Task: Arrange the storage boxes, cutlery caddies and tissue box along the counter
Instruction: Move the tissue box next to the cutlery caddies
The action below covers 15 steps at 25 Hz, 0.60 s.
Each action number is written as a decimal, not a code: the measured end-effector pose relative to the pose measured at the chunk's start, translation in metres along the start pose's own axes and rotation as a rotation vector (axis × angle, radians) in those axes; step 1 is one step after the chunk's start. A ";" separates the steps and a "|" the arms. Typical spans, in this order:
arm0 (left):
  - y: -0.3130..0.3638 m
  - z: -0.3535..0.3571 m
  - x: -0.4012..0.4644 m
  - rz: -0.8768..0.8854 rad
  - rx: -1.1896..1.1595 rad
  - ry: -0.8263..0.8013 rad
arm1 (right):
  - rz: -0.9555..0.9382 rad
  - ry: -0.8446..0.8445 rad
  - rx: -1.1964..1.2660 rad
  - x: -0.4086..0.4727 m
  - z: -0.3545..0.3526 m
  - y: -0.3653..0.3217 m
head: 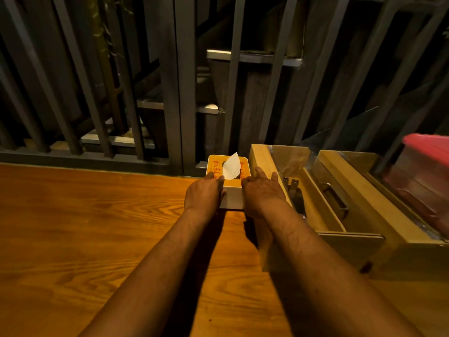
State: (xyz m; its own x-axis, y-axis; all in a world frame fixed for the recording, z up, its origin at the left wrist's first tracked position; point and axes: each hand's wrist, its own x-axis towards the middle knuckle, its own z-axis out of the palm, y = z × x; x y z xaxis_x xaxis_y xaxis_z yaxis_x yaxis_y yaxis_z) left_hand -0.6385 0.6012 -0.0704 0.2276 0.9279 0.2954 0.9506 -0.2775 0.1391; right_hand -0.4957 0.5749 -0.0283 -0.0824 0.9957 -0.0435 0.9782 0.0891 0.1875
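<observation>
Both hands are gripping the tissue box (232, 190) at the far edge of the wooden surface (97, 227): left hand (202, 195) fingers clamped on its left side, right hand (263, 192) fingers clamped on its right. Box is sitting just beside the nearer cutlery caddy (315, 203), second caddy (379, 203) lying further right.

Both forearms bare, extended forward, near parallel. Left hand (204, 192) palm down, fingers curled inward. Right hand (263, 190) palm down, fingers reaching forward, slightly spread
</observation>
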 end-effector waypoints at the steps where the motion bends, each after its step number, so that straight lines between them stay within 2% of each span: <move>1: 0.000 0.001 0.000 -0.002 0.001 0.002 | 0.003 0.004 0.008 0.001 0.001 0.000; 4: -0.001 -0.002 0.002 0.011 0.037 -0.025 | 0.004 0.043 0.046 -0.001 0.003 0.000; 7: 0.000 -0.013 -0.002 0.013 0.082 -0.068 | 0.013 0.157 0.163 -0.007 -0.002 -0.002; 10: 0.009 -0.033 -0.016 -0.010 0.061 -0.022 | 0.098 0.315 0.275 -0.019 -0.013 0.000; 15: 0.043 -0.078 -0.046 0.041 -0.010 0.066 | 0.174 0.453 0.378 -0.072 -0.030 0.023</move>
State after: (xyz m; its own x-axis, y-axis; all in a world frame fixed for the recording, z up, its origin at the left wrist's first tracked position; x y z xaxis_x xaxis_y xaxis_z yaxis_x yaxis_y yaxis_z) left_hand -0.6244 0.5271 -0.0043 0.2519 0.8973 0.3625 0.9384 -0.3180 0.1350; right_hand -0.4733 0.5062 0.0083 0.0931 0.9145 0.3937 0.9777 -0.0092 -0.2098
